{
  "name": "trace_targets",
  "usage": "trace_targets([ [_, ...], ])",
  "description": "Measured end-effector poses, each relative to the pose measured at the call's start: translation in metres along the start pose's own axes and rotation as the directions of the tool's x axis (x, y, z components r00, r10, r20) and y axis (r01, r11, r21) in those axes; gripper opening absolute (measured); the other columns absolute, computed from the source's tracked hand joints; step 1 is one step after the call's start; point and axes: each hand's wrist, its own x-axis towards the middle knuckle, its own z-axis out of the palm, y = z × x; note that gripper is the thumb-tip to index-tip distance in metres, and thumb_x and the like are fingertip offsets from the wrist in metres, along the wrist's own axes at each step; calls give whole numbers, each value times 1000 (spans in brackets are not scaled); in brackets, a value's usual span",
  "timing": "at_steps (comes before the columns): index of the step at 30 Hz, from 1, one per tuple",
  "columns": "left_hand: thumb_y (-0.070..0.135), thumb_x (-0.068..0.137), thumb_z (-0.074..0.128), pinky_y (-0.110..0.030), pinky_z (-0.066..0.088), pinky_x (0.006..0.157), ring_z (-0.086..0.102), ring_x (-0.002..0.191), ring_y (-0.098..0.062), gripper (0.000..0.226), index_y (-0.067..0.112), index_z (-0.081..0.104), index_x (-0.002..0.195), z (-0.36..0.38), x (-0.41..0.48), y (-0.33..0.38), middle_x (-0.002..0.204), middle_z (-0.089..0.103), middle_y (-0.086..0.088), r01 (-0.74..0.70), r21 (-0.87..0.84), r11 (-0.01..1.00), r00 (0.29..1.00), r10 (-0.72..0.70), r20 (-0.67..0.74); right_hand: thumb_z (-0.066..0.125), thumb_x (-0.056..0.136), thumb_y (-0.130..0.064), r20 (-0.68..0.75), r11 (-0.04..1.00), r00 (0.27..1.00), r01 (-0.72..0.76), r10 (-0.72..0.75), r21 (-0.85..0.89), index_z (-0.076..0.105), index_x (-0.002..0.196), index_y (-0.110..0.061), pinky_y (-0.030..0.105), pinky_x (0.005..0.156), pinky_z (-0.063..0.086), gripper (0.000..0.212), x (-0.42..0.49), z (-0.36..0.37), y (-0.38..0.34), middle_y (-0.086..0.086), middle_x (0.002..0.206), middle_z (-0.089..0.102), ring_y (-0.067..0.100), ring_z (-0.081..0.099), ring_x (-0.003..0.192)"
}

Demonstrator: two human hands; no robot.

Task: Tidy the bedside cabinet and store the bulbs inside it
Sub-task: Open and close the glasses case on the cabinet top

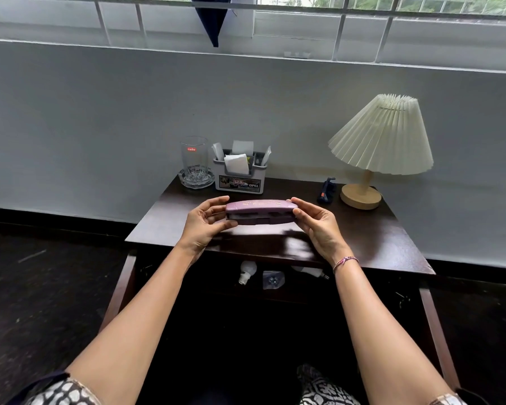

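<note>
Bulbs: 1 white pear-shaped bulb (247,271) and a 2nd white bulb (308,270) lie in the dark open compartment under the front edge of the dark-brown wooden bedside cabinet (362,238), just below my wrists. Between my hands I hold the mauve oblong hard case (260,211) above the top, its long axis running left to right. My left hand (208,226) has its fingers curled round the left end. My right hand (319,226) pinches the right end. Both are equally near, so I judge setting it down means lowering it straight, axis parallel to the front edge.
</note>
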Motion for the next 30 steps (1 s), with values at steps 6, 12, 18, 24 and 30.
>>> trace_targets([
  [6, -10, 65, 75, -24, 52, 91, 65, 100, -16, 62, 9, 57, 121, 0, 0, 0, 110, 65, -11, 3, 16, 1000, 1000, -3, 7, 73, 68, -22, -73, 997, 997, 12, -18, -76, 71, 99, -17, 16, 76, 55, 31, 0, 1, 3, -4, 88, 75, 4, 67, 77],
  [12, -8, 63, 78, -13, 52, 76, 67, 90, -3, 60, 18, 61, 114, -2, 1, -2, 101, 67, -3, 11, 32, 999, 1000, -12, 21, 69, 80, -18, -143, 991, 989, 23, -42, -133, 72, 98, -17, 17, 71, 55, 18, 0, 3, 6, -6, 83, 75, 3, 65, 74],
  [18, -7, 61, 79, -14, 53, 77, 66, 94, -8, 61, 21, 61, 113, -4, 2, -3, 102, 67, -4, 12, 37, 999, 999, -13, 36, 67, 79, -29, -224, 984, 971, 49, -88, -174, 71, 95, -18, 21, 68, 57, 20, 1, 6, 8, -5, 75, 74, 8, 67, 70],
  [24, -7, 62, 79, -15, 52, 83, 66, 94, -7, 67, 14, 58, 122, -3, 2, -4, 105, 68, -6, 1, 73, 997, 998, -6, 61, 63, 88, -19, -327, 961, 933, 58, -148, -271, 70, 91, -16, 14, 53, 51, 8, 3, 5, 11, -10, 63, 72, 0, 65, 56],
  [30, -10, 63, 78, -18, 54, 82, 67, 94, -12, 70, 13, 56, 125, -4, 2, -4, 107, 68, -10, 21, 55, 998, 996, -26, 86, 65, 87, -22, -357, 922, 914, 48, -195, -383, 72, 98, -11, 43, 82, 55, 17, 6, 2, 15, 11, 91, 73, 22, 70, 81],
])
